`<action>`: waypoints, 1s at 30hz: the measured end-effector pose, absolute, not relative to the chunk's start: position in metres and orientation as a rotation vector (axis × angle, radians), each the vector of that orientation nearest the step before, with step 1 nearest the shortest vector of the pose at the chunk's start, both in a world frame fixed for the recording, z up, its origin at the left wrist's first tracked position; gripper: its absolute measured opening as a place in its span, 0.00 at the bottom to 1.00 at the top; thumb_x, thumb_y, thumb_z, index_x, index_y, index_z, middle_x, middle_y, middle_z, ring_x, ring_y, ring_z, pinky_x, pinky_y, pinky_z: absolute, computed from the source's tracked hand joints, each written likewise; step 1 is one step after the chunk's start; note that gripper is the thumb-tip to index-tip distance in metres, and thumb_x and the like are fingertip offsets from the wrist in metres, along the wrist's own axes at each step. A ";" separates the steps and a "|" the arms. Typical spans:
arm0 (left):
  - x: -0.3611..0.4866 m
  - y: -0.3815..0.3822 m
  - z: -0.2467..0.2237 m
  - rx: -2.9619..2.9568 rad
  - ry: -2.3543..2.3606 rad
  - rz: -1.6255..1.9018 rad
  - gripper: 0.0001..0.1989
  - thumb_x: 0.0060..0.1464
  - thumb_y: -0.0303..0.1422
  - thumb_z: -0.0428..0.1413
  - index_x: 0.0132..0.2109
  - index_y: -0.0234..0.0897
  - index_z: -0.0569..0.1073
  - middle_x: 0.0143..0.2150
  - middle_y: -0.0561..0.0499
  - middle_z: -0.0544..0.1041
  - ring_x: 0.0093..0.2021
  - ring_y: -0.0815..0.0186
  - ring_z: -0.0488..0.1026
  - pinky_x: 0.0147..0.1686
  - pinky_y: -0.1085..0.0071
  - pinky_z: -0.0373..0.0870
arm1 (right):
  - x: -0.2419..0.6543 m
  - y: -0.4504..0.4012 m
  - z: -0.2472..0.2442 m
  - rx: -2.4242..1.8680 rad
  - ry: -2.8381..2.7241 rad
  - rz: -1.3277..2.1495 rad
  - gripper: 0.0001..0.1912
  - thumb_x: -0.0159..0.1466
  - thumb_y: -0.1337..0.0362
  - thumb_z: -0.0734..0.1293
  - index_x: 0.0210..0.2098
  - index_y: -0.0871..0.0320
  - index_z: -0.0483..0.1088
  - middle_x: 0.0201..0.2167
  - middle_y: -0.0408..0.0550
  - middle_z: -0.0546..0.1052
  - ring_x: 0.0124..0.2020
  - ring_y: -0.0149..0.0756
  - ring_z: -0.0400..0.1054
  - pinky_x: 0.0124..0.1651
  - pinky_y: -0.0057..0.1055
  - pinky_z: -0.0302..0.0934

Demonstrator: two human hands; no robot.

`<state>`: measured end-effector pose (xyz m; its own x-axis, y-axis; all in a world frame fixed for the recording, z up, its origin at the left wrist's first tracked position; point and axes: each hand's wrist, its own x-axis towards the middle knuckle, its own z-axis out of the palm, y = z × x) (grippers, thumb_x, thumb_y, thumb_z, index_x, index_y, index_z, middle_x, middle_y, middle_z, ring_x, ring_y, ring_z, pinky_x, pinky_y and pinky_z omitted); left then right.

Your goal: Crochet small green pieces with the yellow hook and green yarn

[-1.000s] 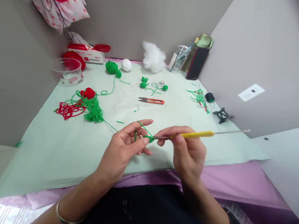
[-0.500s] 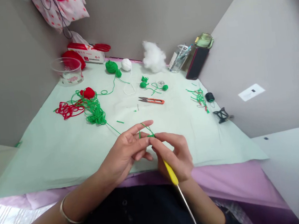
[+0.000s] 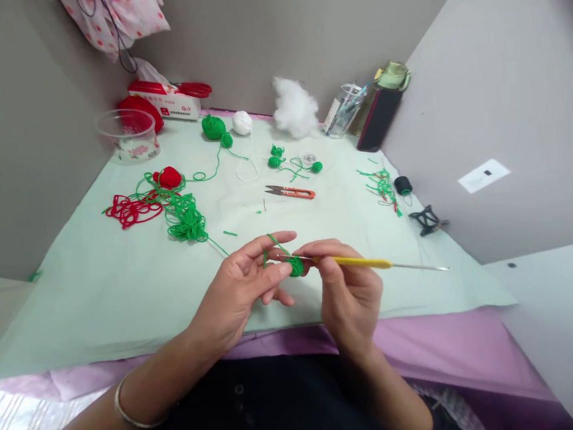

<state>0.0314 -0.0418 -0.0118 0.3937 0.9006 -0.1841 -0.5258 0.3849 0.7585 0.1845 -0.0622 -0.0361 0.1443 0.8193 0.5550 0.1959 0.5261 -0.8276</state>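
Between thumb and fingers my left hand (image 3: 251, 271) pinches a small green crocheted piece (image 3: 295, 266), with green yarn looped over its raised index finger. My right hand (image 3: 351, 293) grips a crochet hook (image 3: 361, 261) by its yellow handle. The hook lies nearly level, its left end at the green piece and its bare metal end pointing right. From my left hand, the yarn runs back to a loose green heap (image 3: 187, 220). Orange-handled thread snips (image 3: 290, 192) lie beyond my hands.
Red yarn (image 3: 133, 210), a clear tub (image 3: 129, 138) and a tissue box (image 3: 171, 103) are at the left. White stuffing (image 3: 295, 107), a pen cup (image 3: 343, 111) and a phone (image 3: 380, 120) stand at the back. Yarn scraps (image 3: 382, 186) and a black clip (image 3: 427, 220) lie right.
The hook has swung from pointing down toward me to nearly level. My right hand has turned and shifted slightly right, and the green piece now shows more clearly.
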 end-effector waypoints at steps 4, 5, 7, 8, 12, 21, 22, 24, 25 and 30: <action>0.031 -0.040 -0.014 0.582 0.656 0.972 0.18 0.55 0.29 0.71 0.53 0.38 0.84 0.29 0.59 0.73 0.19 0.82 0.56 0.28 0.79 0.76 | 0.186 -0.066 -0.040 -0.977 -1.628 0.155 0.16 0.70 0.72 0.70 0.52 0.48 0.81 0.45 0.50 0.83 0.44 0.39 0.79 0.42 0.36 0.75; 0.030 -0.039 -0.014 0.546 0.644 0.940 0.17 0.56 0.29 0.71 0.53 0.37 0.85 0.26 0.60 0.69 0.19 0.82 0.54 0.27 0.80 0.74 | 0.187 -0.065 -0.040 -0.973 -1.640 0.127 0.16 0.70 0.73 0.70 0.52 0.48 0.81 0.45 0.51 0.83 0.44 0.39 0.79 0.43 0.36 0.75; 0.027 -0.036 -0.014 0.494 0.625 0.900 0.15 0.57 0.28 0.69 0.52 0.34 0.85 0.22 0.63 0.61 0.19 0.82 0.49 0.25 0.83 0.71 | 0.190 -0.063 -0.038 -0.967 -1.551 0.262 0.15 0.72 0.72 0.68 0.51 0.49 0.81 0.42 0.49 0.82 0.41 0.37 0.78 0.42 0.36 0.75; 0.026 -0.034 -0.014 0.484 0.623 0.906 0.14 0.58 0.27 0.69 0.52 0.33 0.86 0.21 0.64 0.58 0.19 0.81 0.48 0.24 0.84 0.69 | 0.192 -0.061 -0.036 -0.954 -1.452 0.386 0.13 0.73 0.71 0.67 0.49 0.49 0.82 0.39 0.47 0.82 0.37 0.35 0.77 0.39 0.35 0.74; 0.027 -0.035 -0.014 0.563 0.647 0.969 0.17 0.56 0.26 0.69 0.52 0.40 0.86 0.31 0.59 0.72 0.20 0.83 0.53 0.28 0.80 0.75 | 0.193 -0.056 -0.032 -0.846 -1.210 0.782 0.09 0.74 0.64 0.67 0.43 0.51 0.82 0.36 0.44 0.80 0.31 0.30 0.73 0.34 0.30 0.71; 0.028 -0.040 -0.011 0.717 0.744 0.981 0.16 0.54 0.29 0.71 0.51 0.41 0.86 0.37 0.56 0.75 0.21 0.81 0.59 0.30 0.74 0.80 | 0.194 -0.053 -0.031 -0.896 -1.154 0.891 0.11 0.74 0.58 0.67 0.40 0.56 0.79 0.34 0.48 0.83 0.29 0.33 0.76 0.34 0.33 0.74; 0.028 -0.040 -0.011 0.725 0.749 0.977 0.16 0.54 0.30 0.71 0.51 0.41 0.86 0.38 0.56 0.75 0.21 0.81 0.59 0.30 0.74 0.79 | 0.195 -0.053 -0.030 -0.888 -1.153 0.904 0.11 0.74 0.58 0.67 0.39 0.56 0.78 0.34 0.48 0.83 0.29 0.33 0.76 0.33 0.32 0.74; 0.027 -0.039 -0.011 0.742 0.751 0.975 0.17 0.54 0.30 0.71 0.52 0.41 0.86 0.38 0.56 0.74 0.22 0.81 0.59 0.30 0.75 0.79 | 0.197 -0.054 -0.029 -0.872 -1.167 0.916 0.11 0.75 0.59 0.65 0.40 0.56 0.78 0.35 0.47 0.84 0.29 0.32 0.76 0.35 0.32 0.74; 0.027 -0.039 -0.011 0.751 0.754 0.979 0.17 0.54 0.30 0.71 0.52 0.41 0.86 0.38 0.56 0.74 0.22 0.80 0.59 0.30 0.75 0.79 | 0.198 -0.055 -0.028 -0.875 -1.187 0.912 0.12 0.76 0.59 0.65 0.41 0.55 0.78 0.36 0.47 0.84 0.30 0.32 0.77 0.36 0.33 0.74; 0.024 -0.041 -0.015 0.838 0.832 1.011 0.17 0.55 0.32 0.70 0.52 0.44 0.86 0.38 0.56 0.74 0.24 0.77 0.66 0.29 0.75 0.76 | 0.198 -0.064 -0.026 -0.963 -1.367 0.708 0.11 0.77 0.64 0.62 0.44 0.54 0.78 0.38 0.47 0.83 0.33 0.34 0.77 0.38 0.35 0.74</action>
